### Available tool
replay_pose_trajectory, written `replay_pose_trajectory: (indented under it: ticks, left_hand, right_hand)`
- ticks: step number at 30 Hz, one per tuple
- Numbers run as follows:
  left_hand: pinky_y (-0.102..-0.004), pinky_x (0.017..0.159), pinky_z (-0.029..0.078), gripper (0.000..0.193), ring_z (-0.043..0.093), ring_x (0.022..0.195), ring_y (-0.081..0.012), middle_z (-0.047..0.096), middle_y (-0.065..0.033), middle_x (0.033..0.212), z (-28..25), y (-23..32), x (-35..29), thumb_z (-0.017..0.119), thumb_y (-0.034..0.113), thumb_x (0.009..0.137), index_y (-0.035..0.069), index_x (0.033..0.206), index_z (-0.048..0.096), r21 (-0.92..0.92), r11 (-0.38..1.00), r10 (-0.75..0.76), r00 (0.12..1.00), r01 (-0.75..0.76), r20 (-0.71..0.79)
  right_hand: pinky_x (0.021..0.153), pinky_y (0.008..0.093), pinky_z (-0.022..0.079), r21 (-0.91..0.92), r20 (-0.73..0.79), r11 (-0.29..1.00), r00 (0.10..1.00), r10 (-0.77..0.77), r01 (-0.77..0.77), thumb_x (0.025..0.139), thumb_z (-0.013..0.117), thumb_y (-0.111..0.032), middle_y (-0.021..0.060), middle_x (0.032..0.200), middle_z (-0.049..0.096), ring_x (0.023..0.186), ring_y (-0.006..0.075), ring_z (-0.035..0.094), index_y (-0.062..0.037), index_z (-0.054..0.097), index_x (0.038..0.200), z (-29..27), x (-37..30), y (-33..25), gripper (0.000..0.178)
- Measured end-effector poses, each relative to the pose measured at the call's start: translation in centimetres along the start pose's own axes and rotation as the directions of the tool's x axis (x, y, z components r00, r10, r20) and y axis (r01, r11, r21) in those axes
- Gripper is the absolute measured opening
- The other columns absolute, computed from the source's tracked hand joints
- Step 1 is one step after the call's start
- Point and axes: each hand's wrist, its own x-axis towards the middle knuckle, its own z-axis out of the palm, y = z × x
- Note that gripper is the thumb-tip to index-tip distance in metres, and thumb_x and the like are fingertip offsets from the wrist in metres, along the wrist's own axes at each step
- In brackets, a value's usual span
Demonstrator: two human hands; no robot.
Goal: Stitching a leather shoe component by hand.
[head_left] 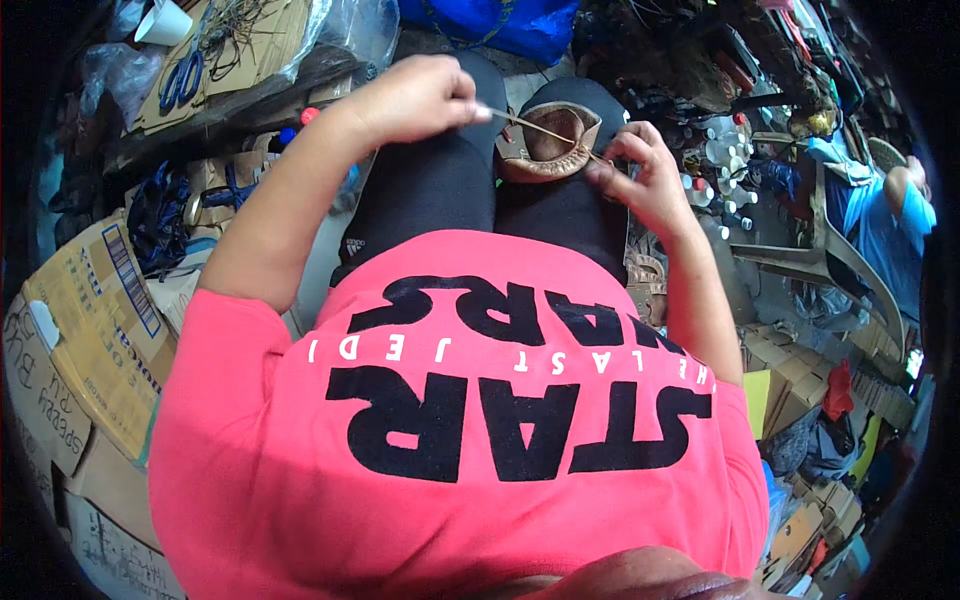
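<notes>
Thread [515, 118] runs straight across the head view around twelve o'clock, stretched between the person's left hand [425, 98] and a brown shoe [550, 165]. The shoe lies near one o'clock on the person's right thigh, its opening facing up and its near edge gathered in small folds. The left hand, between eleven and twelve, is closed, with the thread pinched at its fingertips. The right hand [648, 180], at two o'clock, is curled just beside the shoe's rim; whether it pinches thread or shoe edge, one cannot tell.

Dark trousers [425, 195] cover the legs below a pink shirt [290, 480]. A blue bag [530, 30] sits at twelve o'clock, blue-handled scissors [182, 80] lie on cardboard [225, 75] at ten, a yellowish box [105, 310] stands at nine, and plastic bottles [722, 152] cluster at two. Near three o'clock, beyond a chair [830, 240], is another person in blue [865, 215].
</notes>
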Motion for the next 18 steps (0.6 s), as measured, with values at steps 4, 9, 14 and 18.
replay_pose_trajectory:
  ticks: [4, 9, 14, 18]
  left_hand:
    - [-0.0297, 0.075, 0.043, 0.038, 0.056, 0.081, -0.0182, 0.057, -0.0071, 0.083, 1.2, 1.0, 2.2, 0.052, 0.037, 0.093, 0.001, 0.084, 0.062, -0.652, 0.740, -0.001, 0.969, -0.165, -0.246]
    - [-0.0332, 0.081, 0.045, 0.039, 0.059, 0.075, -0.0166, 0.059, -0.0062, 0.076, 3.2, 4.3, 3.6, 0.041, 0.035, 0.098, 0.005, 0.083, 0.061, -0.970, -0.240, 0.053, 0.997, -0.033, -0.047]
    - [-0.0316, 0.066, 0.042, 0.044, 0.025, 0.042, -0.0108, 0.025, 0.0044, 0.048, 4.1, 1.2, 4.5, 0.042, 0.033, 0.097, 0.017, 0.057, 0.032, -0.959, -0.279, -0.059, 0.995, 0.055, 0.074]
    - [-0.0372, 0.082, 0.048, 0.034, 0.058, 0.074, -0.0193, 0.056, -0.0072, 0.073, 1.4, -0.5, 4.4, 0.047, 0.033, 0.095, 0.008, 0.073, 0.055, -0.988, 0.153, -0.154, 0.988, 0.028, 0.004]
  right_hand:
    - [0.073, 0.0310, 0.047, 0.522, -0.376, 0.841, 0.845, 0.380, -0.146, 0.091, 0.056, -0.026, 0.0092, 0.088, 0.059, 0.082, 0.0202, 0.058, -0.0004, 0.060, 0.084, 1.2, 1.1, 2.8, 0.027]
    - [0.081, 0.0368, 0.045, 0.960, 0.117, -0.278, 0.859, 0.498, 0.030, 0.097, 0.038, -0.042, 0.0056, 0.070, 0.053, 0.070, 0.0203, 0.052, -0.0075, 0.052, 0.071, 1.0, 1.7, -1.5, 0.045]
    - [0.058, 0.0288, 0.032, 0.974, 0.168, -0.200, 0.927, 0.335, -0.104, 0.098, 0.038, -0.040, -0.0017, 0.050, 0.026, 0.047, 0.0120, 0.023, -0.0126, 0.034, 0.059, 0.8, -2.1, 0.7, 0.048]
    - [0.091, 0.0400, 0.043, 0.954, 0.286, -0.040, 0.861, 0.420, -0.297, 0.094, 0.048, -0.039, 0.0080, 0.089, 0.061, 0.087, 0.0212, 0.058, -0.0064, 0.058, 0.086, -0.8, -5.1, 3.9, 0.035]
